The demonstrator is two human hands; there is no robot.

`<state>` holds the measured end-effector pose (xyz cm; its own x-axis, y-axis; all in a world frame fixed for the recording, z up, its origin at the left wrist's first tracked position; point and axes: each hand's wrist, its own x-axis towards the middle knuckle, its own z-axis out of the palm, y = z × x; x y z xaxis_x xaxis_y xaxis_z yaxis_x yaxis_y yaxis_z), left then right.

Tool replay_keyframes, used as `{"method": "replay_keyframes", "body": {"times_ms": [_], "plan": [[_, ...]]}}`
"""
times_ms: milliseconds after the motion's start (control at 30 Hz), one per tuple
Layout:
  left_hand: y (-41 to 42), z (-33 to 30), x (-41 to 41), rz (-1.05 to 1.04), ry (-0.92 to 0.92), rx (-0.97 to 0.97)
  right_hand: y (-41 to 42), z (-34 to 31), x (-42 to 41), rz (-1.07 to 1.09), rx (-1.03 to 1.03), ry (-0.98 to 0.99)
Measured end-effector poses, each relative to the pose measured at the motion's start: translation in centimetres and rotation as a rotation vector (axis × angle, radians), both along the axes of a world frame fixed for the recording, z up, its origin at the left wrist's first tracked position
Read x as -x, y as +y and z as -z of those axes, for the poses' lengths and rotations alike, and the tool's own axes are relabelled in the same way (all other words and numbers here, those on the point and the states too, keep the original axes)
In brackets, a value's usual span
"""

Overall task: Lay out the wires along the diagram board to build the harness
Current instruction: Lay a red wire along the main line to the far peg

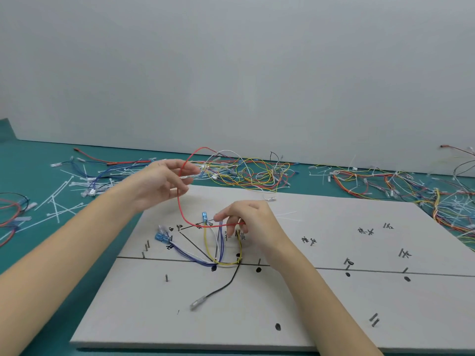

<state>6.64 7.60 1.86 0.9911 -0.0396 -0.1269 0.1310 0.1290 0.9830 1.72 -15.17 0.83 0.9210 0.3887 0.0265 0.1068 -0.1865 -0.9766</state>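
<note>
The diagram board (321,299) lies on the green table (33,255), its right half and near side still bare of wires, so most of the harness looks left to lay. A few wires, blue, yellow, white and a black wire (226,283), already meet at the pegs left of centre. The left hand (164,183) holds the red wire (180,201) raised, fingers loosely curled round it; the right hand (246,222) pinches its other end low over the board. Loose wires (246,170) crowd the far edge.
</note>
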Motion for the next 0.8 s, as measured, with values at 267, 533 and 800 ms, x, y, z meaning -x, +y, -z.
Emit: {"method": "replay_keyframes", "body": {"times_ms": [267, 533, 800], "plan": [[1.8, -4.2, 2.5, 0.366, -0.085, -0.616, 0.5, 0.1, 0.3, 0.005, -0.02, -0.013], [-4.6, -4.5, 5.6, 0.749, -0.077, -1.039, 0.6, -0.3, 0.2, 0.1, -0.111, 0.015], [-4.5, -4.1, 5.6, 0.736, -0.071, -1.111, 0.5, 0.3, -0.1, 0.161, -0.065, -0.033]]}}
